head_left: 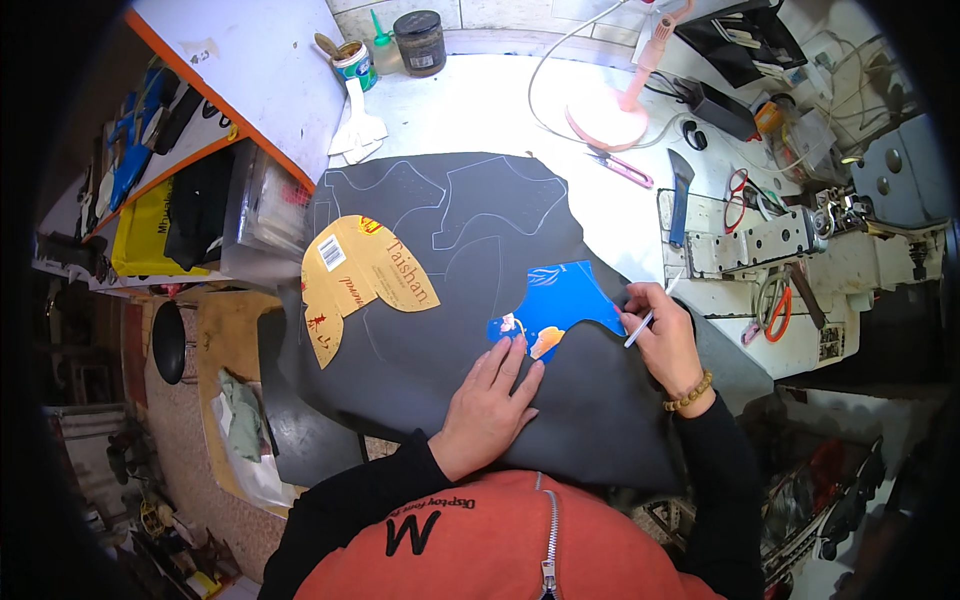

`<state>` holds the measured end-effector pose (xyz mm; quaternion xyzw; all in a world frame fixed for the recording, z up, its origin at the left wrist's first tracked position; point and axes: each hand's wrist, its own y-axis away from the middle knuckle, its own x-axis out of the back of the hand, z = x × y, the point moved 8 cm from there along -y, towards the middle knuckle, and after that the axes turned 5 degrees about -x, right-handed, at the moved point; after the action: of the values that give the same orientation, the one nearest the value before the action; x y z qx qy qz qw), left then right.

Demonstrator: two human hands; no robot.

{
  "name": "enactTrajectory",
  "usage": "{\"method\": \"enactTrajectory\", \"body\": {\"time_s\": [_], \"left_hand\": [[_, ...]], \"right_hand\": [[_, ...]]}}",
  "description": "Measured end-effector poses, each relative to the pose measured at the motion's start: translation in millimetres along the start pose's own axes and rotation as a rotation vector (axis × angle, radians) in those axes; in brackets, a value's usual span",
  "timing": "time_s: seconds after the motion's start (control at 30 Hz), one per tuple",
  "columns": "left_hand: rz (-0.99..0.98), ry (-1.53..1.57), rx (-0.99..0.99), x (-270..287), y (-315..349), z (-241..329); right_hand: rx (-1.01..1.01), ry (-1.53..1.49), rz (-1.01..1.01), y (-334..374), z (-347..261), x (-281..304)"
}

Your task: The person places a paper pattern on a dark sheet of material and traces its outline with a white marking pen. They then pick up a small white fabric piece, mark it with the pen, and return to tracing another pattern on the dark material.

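A large dark grey sheet of material (430, 370) lies over the table and hangs toward me. My left hand (490, 405) rests on it, fingers stretched out, their tips pressing the lower edge of a blue cardboard template (560, 300). At the template's right tip, my right hand (662, 340) is closed around a slim white pen (638, 330). I cannot make out whether the pen's tip touches the sheet. A tan cardboard template (365, 280) with a curved outline lies on the left of the sheet. Thin pale outlines of similar shapes are drawn across its far part.
Across the back of the white table stand a glue can (355, 66), a dark jar (419, 45) and a pink lamp base (607, 118). A pink utility knife (622, 168), a blue-handled blade (679, 200), orange-handled scissors (778, 312) and a sewing machine (760, 243) are on the right.
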<state>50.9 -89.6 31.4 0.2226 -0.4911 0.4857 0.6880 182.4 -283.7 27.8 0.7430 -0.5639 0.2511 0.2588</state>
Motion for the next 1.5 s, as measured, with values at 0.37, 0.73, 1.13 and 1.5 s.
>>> {"method": "enactTrajectory", "body": {"time_s": [0.37,0.73,1.13,1.5], "left_hand": [[0.395,1.194,0.261,-9,-36,2],[0.432,2.25,0.875,-81,-50,-5],[0.251,2.064,0.885,-51,-21,-4],[0.119,0.379,0.017,10,3,-5]], "right_hand": [[0.693,-0.177,0.031,88,-179,14],[0.512,0.373,0.012,57,-88,-18],[0.671,0.538,0.078,42,-63,-33],[0.707,0.608,0.12,35,-60,-39]]}}
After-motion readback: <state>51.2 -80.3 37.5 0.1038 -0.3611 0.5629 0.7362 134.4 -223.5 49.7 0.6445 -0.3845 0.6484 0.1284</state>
